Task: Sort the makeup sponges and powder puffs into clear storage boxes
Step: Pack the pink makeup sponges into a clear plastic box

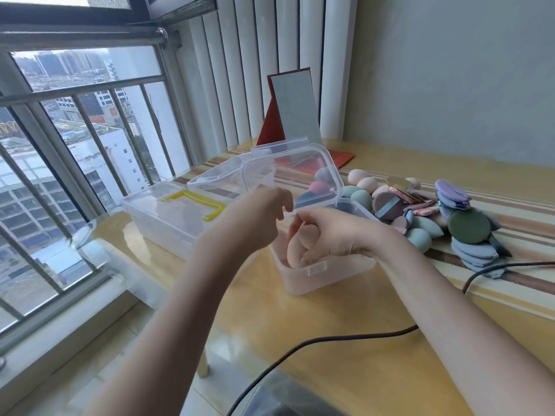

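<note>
Makeup sponges (362, 197) and powder puffs (468, 226) lie heaped on the striped table (375, 340) right of the open clear box (312, 274), where the right hand (327, 235) grips a peach sponge (295, 247). The left hand (264, 208) hangs loosely curled, holding nothing. A second box (168, 214) (yellow-handled) sits shut by the window (75, 130).

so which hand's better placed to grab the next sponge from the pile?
Right, probably. The right hand sits on the pile's side, though it first has to drop the beige sponge it holds over the open box. The left hand is by the raised lid, farther away.
</note>
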Motion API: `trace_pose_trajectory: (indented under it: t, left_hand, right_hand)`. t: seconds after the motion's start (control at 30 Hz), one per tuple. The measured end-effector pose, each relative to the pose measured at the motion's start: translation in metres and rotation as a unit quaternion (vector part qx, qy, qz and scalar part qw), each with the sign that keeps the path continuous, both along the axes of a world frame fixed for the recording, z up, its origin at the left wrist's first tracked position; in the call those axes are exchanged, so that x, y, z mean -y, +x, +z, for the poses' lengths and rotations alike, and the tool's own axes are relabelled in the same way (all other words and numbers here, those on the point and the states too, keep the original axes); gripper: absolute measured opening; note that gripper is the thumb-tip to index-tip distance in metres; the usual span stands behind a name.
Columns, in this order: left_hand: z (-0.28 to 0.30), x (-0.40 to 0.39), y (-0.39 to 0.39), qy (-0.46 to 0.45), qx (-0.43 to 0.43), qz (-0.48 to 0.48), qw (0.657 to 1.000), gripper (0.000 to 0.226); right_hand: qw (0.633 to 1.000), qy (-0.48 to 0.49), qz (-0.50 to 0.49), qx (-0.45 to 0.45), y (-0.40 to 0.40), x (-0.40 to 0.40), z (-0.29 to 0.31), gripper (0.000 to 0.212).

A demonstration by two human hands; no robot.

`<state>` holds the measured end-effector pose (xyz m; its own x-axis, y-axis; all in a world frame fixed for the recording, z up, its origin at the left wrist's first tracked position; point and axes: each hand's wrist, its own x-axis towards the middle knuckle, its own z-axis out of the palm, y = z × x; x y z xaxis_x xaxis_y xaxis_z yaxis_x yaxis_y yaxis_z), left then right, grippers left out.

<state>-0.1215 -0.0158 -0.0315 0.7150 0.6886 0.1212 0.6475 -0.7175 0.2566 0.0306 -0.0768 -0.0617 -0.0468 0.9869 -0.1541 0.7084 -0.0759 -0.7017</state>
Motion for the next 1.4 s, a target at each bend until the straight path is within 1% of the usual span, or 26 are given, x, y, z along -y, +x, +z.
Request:
trace_pose_trajectory:
  t: [0.07,0.17,0.3,0.43,0.47,0.57,0.63,0.7,0.77,0.87,0.93,1.03,1.13,1.2,1.3,1.4]
  left_hand:
    - [0.002,-0.007,0.0,0.038,-0.05,0.004,0.998,0.037]
    - [-0.001,-0.013,0.003,0.04,-0.086,-0.004,0.996,0.044]
    - [-0.008,-0.013,0.006,0.06,-0.063,-0.027,0.996,0.035]
    - [-0.019,-0.012,0.004,0.114,0.003,-0.039,0.993,0.029]
    - [-0.022,-0.013,0.003,0.125,0.011,-0.042,0.991,0.028]
    - [-0.026,-0.015,0.001,0.133,0.016,-0.054,0.99,0.026]
    - [-0.024,-0.016,0.002,0.135,0.014,-0.059,0.989,0.024]
    - [-0.021,-0.016,0.003,0.128,0.003,-0.062,0.99,0.024]
    - [-0.017,-0.017,0.005,0.112,-0.016,-0.063,0.992,0.026]
    - [-0.009,-0.02,0.008,0.097,-0.095,-0.057,0.989,0.028]
    - [-0.006,-0.022,0.01,0.081,-0.137,-0.069,0.985,0.031]
    - [-0.006,-0.024,0.013,0.096,-0.161,-0.085,0.979,0.025]
    - [-0.011,-0.026,0.011,0.1,-0.156,-0.091,0.978,0.023]
    - [-0.014,-0.026,0.007,0.087,-0.132,-0.09,0.983,0.024]
    - [-0.012,-0.022,-0.001,0.039,-0.065,-0.072,0.995,0.022]
    - [-0.009,-0.018,-0.008,-0.017,-0.027,-0.074,0.997,0.015]
  right_hand:
    - [1.0,-0.001,0.006,0.006,0.0,0.001,0.001,0.04]
    - [1.0,0.016,0.022,-0.001,0.0,0.002,0.003,0.041]
    - [0.999,0.025,0.035,-0.012,-0.001,0.002,0.004,0.041]
    - [0.998,0.027,0.041,-0.038,-0.005,0.0,0.003,0.042]
    - [0.998,0.033,0.036,-0.036,-0.006,-0.002,0.001,0.041]
    - [0.998,0.058,0.017,0.01,-0.013,-0.006,-0.003,0.032]
    - [0.997,0.075,0.012,0.017,-0.017,-0.008,-0.004,0.033]
    - [0.997,0.077,0.012,0.008,-0.019,-0.007,-0.003,0.04]
    - [0.998,0.064,0.023,-0.005,-0.016,-0.004,0.001,0.04]
    - [0.998,0.026,0.051,-0.024,-0.006,0.002,0.008,0.038]
    - [0.998,0.028,0.041,-0.04,-0.001,0.003,0.008,0.04]
    - [0.997,0.027,0.033,-0.06,-0.001,0.002,0.005,0.042]
    - [0.997,0.04,0.026,-0.057,-0.006,-0.001,0.001,0.041]
    - [0.997,0.067,0.008,-0.046,-0.011,-0.003,0.0,0.041]
    - [0.996,0.085,-0.001,-0.019,-0.017,-0.006,-0.002,0.042]
    - [0.996,0.091,0.004,0.006,-0.018,-0.006,-0.002,0.042]
